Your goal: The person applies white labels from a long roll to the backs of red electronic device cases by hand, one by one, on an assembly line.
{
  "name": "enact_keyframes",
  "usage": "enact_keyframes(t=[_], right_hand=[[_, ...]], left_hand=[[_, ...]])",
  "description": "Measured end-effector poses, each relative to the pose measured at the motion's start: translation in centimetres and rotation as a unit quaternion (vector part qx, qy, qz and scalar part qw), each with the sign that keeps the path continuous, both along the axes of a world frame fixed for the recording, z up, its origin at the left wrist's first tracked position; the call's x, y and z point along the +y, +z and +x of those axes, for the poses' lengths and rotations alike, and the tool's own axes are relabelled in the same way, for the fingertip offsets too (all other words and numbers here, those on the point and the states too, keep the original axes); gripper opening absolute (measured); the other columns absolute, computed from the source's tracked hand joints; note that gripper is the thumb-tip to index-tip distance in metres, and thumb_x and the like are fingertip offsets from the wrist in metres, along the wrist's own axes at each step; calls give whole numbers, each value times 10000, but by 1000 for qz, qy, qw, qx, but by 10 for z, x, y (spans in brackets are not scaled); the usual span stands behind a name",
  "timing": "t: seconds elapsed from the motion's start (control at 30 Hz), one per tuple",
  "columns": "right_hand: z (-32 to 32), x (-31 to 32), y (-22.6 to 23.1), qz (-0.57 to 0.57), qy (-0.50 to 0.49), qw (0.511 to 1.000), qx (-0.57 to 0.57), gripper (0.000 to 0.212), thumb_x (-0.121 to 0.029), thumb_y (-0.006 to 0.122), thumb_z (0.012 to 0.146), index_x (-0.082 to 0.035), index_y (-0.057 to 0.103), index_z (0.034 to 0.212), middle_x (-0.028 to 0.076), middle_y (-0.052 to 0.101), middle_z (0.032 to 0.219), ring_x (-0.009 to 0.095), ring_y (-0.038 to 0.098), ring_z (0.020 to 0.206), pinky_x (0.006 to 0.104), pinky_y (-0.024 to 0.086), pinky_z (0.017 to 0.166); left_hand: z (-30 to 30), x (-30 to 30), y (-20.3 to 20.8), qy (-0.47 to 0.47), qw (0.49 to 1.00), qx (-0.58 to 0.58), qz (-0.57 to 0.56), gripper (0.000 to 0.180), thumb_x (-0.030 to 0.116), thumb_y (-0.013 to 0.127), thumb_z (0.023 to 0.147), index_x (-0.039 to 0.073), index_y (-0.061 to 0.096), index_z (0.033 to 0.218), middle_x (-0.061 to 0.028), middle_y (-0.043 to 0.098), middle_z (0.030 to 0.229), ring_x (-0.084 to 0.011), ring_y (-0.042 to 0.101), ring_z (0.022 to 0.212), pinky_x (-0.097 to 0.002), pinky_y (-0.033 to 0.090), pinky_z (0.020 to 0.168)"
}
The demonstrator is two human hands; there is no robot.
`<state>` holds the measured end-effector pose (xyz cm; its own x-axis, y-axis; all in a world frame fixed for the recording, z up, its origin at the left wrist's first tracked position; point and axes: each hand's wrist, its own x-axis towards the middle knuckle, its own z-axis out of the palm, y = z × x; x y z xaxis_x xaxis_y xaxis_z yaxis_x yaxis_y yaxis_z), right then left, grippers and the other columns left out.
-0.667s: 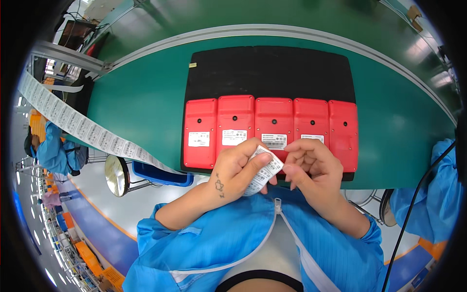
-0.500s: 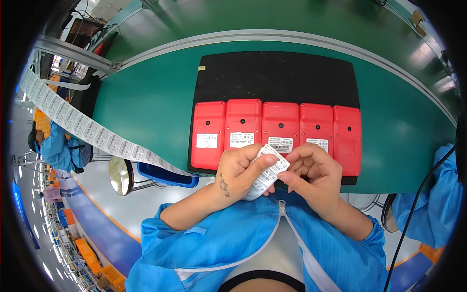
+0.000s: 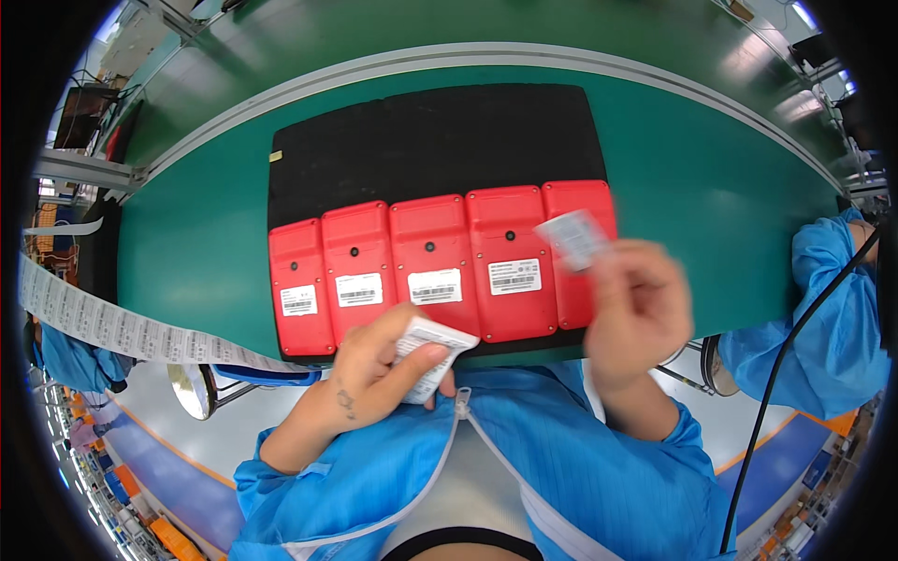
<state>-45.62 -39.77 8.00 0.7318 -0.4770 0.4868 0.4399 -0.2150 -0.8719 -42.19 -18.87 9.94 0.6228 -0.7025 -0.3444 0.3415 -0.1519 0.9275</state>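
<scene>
Several red handheld devices point(image 3: 430, 220) lie side by side, backs up, on a black foam mat point(image 3: 440, 136). White printed labels show on all but the rightmost device point(image 3: 575, 304), whose upper back is partly covered from view. My left hand point(image 3: 374, 369) grips a folded strip of white labels point(image 3: 428, 374), thumb on top, just in front of the mat's near edge. A single white label point(image 3: 572, 238), blurred by motion, is pinched in my right hand point(image 3: 641, 313) above the rightmost device. I cannot tell whether that label touches the device.
A long label strip point(image 3: 131, 323) runs along the left end of the green table point(image 3: 196, 234). Under it is a blue bin point(image 3: 267, 376). A metal rail point(image 3: 486, 51) bounds the far edge. At right are a blue-sleeved person point(image 3: 795, 318), a black cable point(image 3: 781, 393) and a stool point(image 3: 718, 365).
My right hand has left the folded strip, moving right and away from me with one label. My left hand keeps the strip. The whole view has shifted, so the mat appears further left.
</scene>
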Motion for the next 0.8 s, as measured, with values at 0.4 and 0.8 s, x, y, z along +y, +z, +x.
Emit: enact_keyframes(t=[0.4,0.8], right_hand=[[1,-62,11,70,102,920,372,76,-14,630,733,24,565,733,56,560,598,65,528,462,170,420,408],[2,-62,6,26,110,926,359,85,-28,638,729,27,574,716,47,557,580,48,507,442,157,394,390]], left_hand=[[4,0,-7,53,996,-10,-66,105,70,395,875,-23,415,922,-127,558,677,-132,561,561,-226,452,510],[4,-1,-9,62,996,-26,-59,115,69,404,872,-26,411,937,-129,559,691,-132,562,571,-231,459,522]])
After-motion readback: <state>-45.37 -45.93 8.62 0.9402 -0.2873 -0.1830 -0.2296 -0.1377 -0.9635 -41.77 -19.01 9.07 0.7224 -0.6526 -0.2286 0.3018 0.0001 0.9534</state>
